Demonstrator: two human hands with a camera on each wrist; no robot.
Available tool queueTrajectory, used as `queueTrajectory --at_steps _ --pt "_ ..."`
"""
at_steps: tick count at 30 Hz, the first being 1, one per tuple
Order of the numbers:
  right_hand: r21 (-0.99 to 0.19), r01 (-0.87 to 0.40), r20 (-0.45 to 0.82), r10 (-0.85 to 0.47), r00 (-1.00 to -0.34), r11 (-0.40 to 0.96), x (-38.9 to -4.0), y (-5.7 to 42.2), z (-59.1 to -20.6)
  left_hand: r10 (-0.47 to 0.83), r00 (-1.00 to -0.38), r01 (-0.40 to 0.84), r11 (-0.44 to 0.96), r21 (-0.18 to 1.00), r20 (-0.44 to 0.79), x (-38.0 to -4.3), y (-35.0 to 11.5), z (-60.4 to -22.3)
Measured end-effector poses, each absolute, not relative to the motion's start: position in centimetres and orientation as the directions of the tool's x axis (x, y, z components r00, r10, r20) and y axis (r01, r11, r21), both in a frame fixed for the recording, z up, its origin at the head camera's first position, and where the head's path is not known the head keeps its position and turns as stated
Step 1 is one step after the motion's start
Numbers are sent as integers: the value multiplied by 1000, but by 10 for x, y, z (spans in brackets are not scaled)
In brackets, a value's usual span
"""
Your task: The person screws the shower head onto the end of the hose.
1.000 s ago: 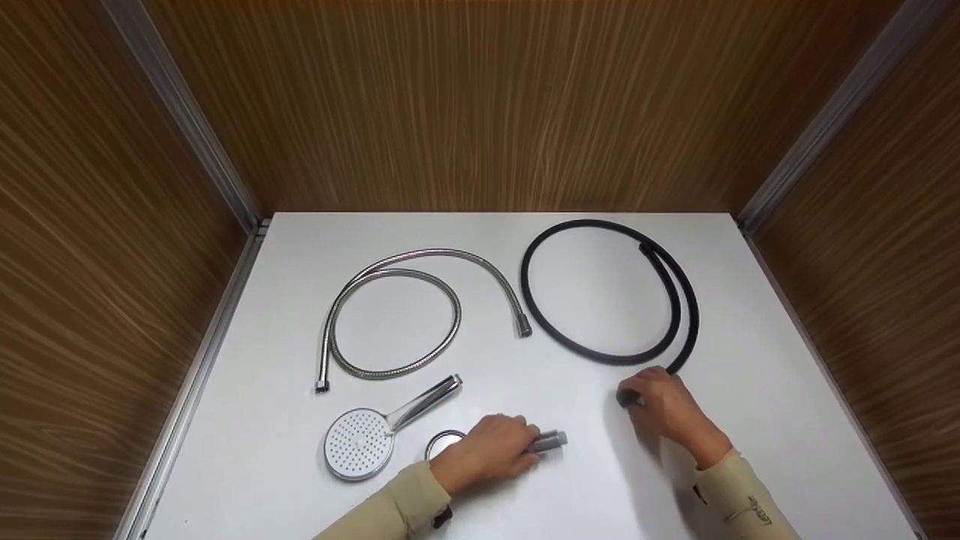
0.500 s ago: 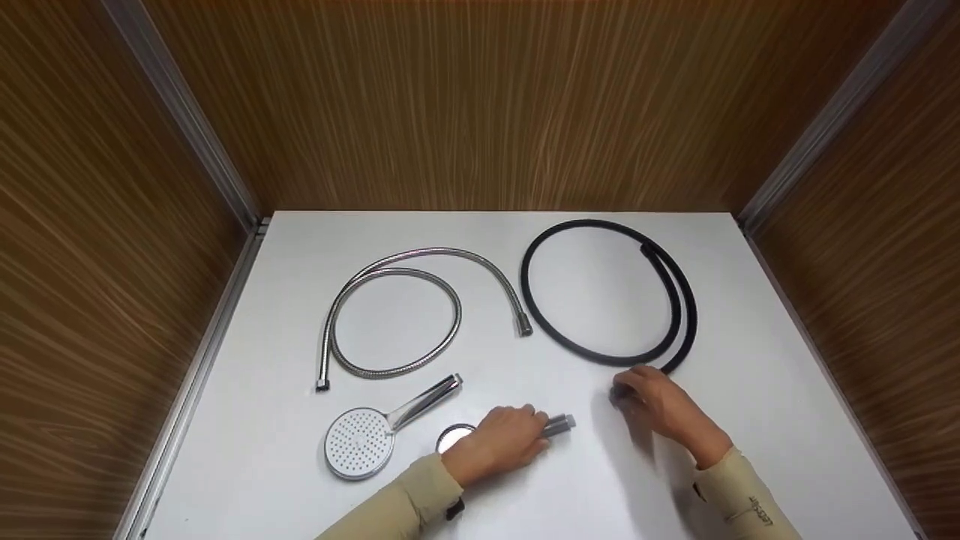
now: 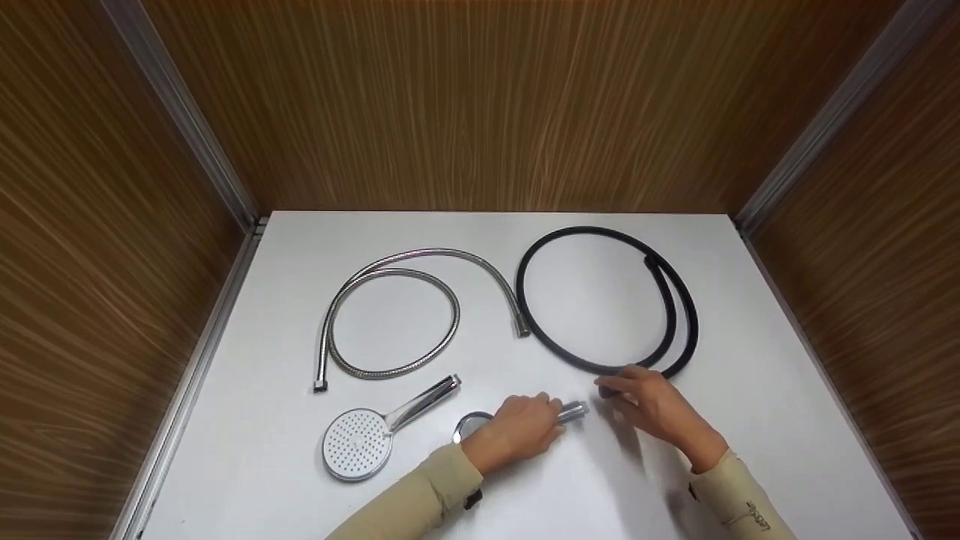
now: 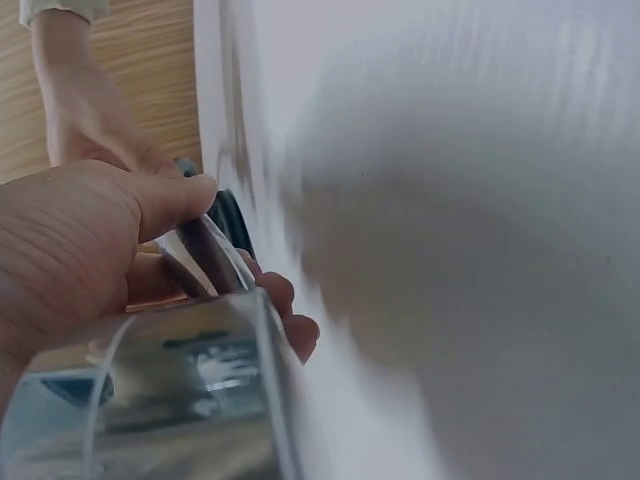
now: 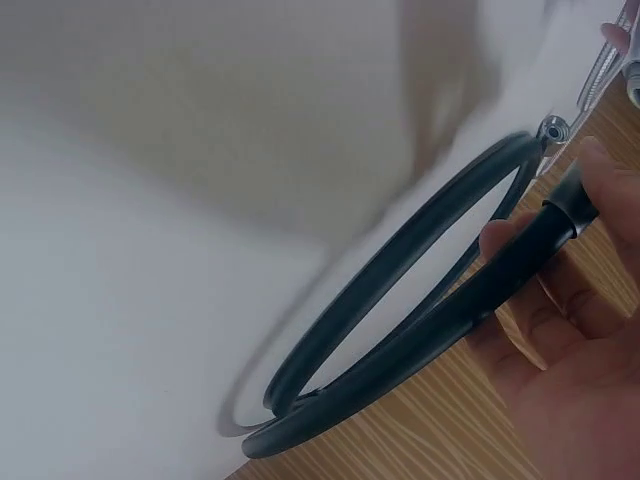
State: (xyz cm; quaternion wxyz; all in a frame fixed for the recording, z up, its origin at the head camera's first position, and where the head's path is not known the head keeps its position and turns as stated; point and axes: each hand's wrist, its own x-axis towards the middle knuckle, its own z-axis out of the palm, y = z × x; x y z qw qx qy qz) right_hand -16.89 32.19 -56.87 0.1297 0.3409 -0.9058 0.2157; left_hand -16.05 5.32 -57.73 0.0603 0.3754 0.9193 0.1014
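My left hand (image 3: pixel 521 429) grips the handle of a chrome shower head (image 4: pixel 180 400); its round head shows to the left of the hand and the handle's end sticks out to the right. Pinched between the thumb and fingers of my right hand (image 3: pixel 654 405) is the end of a black shower hose (image 5: pixel 400 358), just behind its metal collar. The rest of that hose loops on the table beyond the hand. The handle's tip and the hose end point toward each other, a small gap apart in the head view.
A second shower head (image 3: pixel 358 444), its white perforated face up, lies at the left on the white table (image 3: pixel 247 450). Behind it a silver metal hose (image 3: pixel 435 251) is coiled. Wood-grain panels (image 3: pixel 480 105) wall the table at the back and sides.
My left hand has carried the shower head to the right and slightly away from me. My right hand has shifted left with the hose end, narrowing the gap; the black loop has moved a little.
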Motion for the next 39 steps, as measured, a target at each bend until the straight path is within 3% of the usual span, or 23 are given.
queueTrajectory --at_steps 8,21,31,39 --pt "-294 -676 364 -575 -733 676 -168 317 -566 684 -729 672 715 194 5 -166 55 -580" --pt "-285 -674 336 -588 -736 681 -168 312 -568 680 -733 661 714 229 -5 -173 60 -580" --pt "-226 -694 387 -591 -708 684 -167 314 -565 685 -728 672 709 215 18 -175 63 -579" --pt "-251 -706 396 -596 -699 662 -167 311 -561 688 -725 673 711 205 -7 -173 68 -576"
